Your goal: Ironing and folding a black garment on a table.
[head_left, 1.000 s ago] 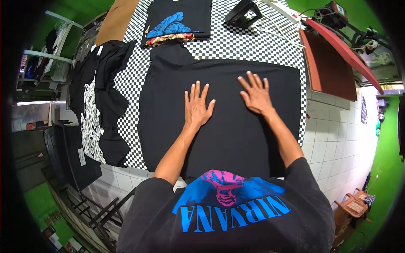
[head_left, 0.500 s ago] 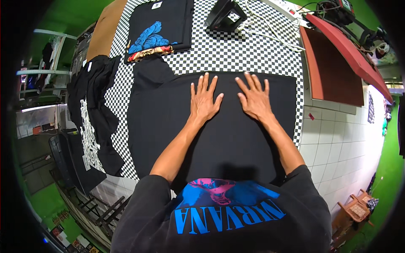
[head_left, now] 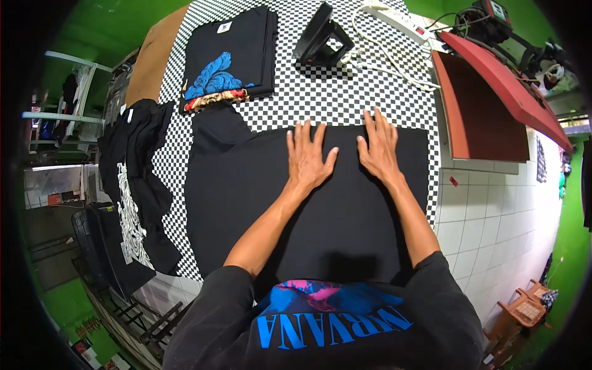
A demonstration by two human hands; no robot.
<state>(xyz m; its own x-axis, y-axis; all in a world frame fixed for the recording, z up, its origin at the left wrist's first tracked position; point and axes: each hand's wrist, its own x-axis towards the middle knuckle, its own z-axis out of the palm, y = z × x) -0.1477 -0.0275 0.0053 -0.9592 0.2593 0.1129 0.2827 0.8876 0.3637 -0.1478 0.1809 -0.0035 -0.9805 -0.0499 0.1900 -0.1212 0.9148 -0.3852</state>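
Observation:
A plain black T-shirt [head_left: 240, 191] lies spread on the checkered tabletop [head_left: 345, 105], one sleeve sticking out at its upper left. My left hand [head_left: 308, 159] rests flat on the shirt near its far edge, fingers stretched and thumb out to the side. To the right of it my right hand [head_left: 380, 148] also presses flat, its fingertips reaching just past that far edge. Neither hand grips anything. Beyond the shirt stands a black iron [head_left: 324, 40], upright on its heel with a white cord.
Folded black shirts [head_left: 237, 58] with a blue print are stacked at the far left. A crumpled black shirt [head_left: 145, 179] with a white print lies at the left edge. A power strip [head_left: 398, 23] sits far right, by a red heat press [head_left: 493, 92].
My right hand has shifted slightly right along the shirt's far edge, its fingers now closer together. My left hand has also slid a little right. The whole view has tilted slightly.

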